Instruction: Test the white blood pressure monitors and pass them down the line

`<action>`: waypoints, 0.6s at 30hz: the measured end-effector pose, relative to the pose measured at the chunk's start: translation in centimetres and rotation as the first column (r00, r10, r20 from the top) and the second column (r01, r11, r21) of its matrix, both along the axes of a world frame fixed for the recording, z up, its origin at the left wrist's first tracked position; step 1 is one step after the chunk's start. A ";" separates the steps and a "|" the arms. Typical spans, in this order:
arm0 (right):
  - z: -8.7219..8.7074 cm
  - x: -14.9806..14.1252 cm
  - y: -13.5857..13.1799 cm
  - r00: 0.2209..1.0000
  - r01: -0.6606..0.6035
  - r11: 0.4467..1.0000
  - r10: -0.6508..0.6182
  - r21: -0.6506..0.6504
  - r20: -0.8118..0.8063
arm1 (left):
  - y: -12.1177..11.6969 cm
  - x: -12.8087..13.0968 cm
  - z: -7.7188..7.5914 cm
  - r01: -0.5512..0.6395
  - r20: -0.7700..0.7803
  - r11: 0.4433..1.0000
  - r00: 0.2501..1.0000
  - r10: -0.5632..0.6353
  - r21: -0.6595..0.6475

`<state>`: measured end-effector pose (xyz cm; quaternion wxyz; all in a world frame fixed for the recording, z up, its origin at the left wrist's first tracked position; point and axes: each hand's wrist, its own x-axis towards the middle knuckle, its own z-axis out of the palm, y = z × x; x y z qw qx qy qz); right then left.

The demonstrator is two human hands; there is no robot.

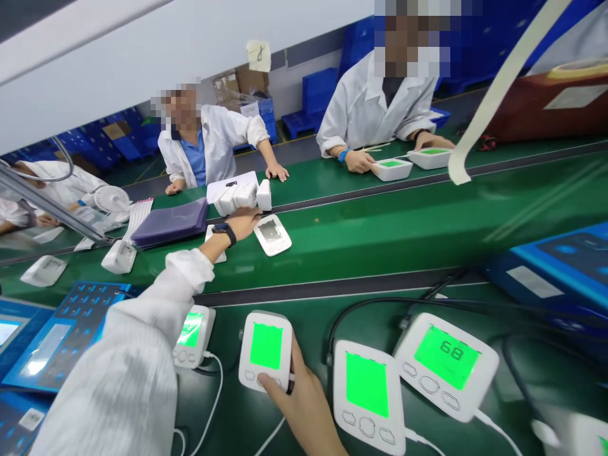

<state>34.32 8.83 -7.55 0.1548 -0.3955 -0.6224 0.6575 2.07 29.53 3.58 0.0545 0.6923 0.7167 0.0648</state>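
Pinching a white blood pressure monitor (265,351) at its lower right corner, the right hand (304,411) sits at 6 o'clock, thumb pressed on the button row and the other fingers curled behind the edge. The monitor's blank screen glows green. Just beside it at 7 o'clock, partly behind the white sleeve (128,373), stands a second lit monitor (194,335). At 5 o'clock lies a third (367,392), and at 4 o'clock a fourth (446,358) reads 68, with white cables (496,434) trailing from them across the green conveyor belt (304,228).

At 11 o'clock the left hand (237,225), a black watch (224,233) on its wrist, stretches over the belt with fingers held together, their tips at a row of white units (242,196); whether they touch is hard to tell. An unlit monitor (272,234) lies just beside it. A purple stack of sheets (168,223) lies further left.

Across the belt at 12 and 1 o'clock, two co-workers in white coats (209,145) (380,107) stand at the line, one with a hand beside a white tray (392,169). Blue crates (313,101) and cardboard boxes (240,82) stand behind them.
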 end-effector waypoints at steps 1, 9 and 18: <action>0.1 -0.2 0.1 1.000 -0.003 1.000 0.002 0.023 0.024 | 0.0 -1.3 0.2 0.003 -0.045 1.000 0.999 -0.004 -0.021; -0.6 -0.9 0.0 0.974 -0.094 0.972 0.044 0.217 0.222 | -8.7 -7.2 -0.3 0.021 -0.191 0.984 0.980 -0.055 -0.175; -1.4 -1.2 -0.2 0.966 -0.099 0.943 0.015 0.316 0.257 | -16.4 -1.6 2.4 -0.167 0.041 0.984 0.985 0.165 0.058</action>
